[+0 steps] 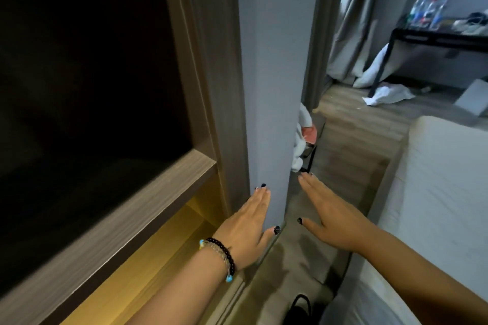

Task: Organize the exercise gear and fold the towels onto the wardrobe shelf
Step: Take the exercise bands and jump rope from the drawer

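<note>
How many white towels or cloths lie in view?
3 seem visible: one bundle behind the wall edge, one crumpled cloth on the floor, one leaning under the black table. More may be hidden.

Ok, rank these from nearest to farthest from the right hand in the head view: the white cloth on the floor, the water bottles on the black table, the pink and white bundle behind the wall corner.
From the right hand:
1. Pink and white bundle, just beyond its fingertips, behind the wall corner.
2. White cloth, on the floor farther right, by the table leg.
3. Water bottles, atop the black table at the back.

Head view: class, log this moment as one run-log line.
left hand: open, flat on grey panel | right hand: open, holding nothing | white towel: on floor
</note>
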Tool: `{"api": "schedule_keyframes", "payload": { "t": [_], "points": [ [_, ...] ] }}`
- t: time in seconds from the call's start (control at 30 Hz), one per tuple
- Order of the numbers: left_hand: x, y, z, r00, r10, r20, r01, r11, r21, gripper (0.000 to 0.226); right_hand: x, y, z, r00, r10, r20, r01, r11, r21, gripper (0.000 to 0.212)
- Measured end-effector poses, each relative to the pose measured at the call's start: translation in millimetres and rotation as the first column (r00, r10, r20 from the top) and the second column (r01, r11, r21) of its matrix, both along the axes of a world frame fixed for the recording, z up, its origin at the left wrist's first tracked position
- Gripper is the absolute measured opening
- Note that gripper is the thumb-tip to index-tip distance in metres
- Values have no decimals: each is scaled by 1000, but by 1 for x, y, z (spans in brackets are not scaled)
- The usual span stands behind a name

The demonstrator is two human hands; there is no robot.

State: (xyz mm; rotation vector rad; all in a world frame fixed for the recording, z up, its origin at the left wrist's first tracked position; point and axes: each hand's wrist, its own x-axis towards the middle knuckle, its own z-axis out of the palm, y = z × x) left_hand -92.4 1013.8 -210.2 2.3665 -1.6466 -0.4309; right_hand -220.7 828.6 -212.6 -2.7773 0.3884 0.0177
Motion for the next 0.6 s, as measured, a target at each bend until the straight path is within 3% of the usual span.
{"api": "schedule_keyframes", "payload": {
  "t": [0.3,0.47,0.6],
  "points": [
    [5,-115,-33,985,-74,-159,83,996,46,70,-1,-104,-16,973,-204,-107,211,976,61,87],
    [28,-208,-56,985,-39,-167,50,997,63,73,7,-189,-20,964,-242,-106,249,967,51,84],
    [43,-284,-67,978,23,-206,-16,999,35,74,22,-255,-25,941,-276,-195,287,958,28,80]
  ]
}}
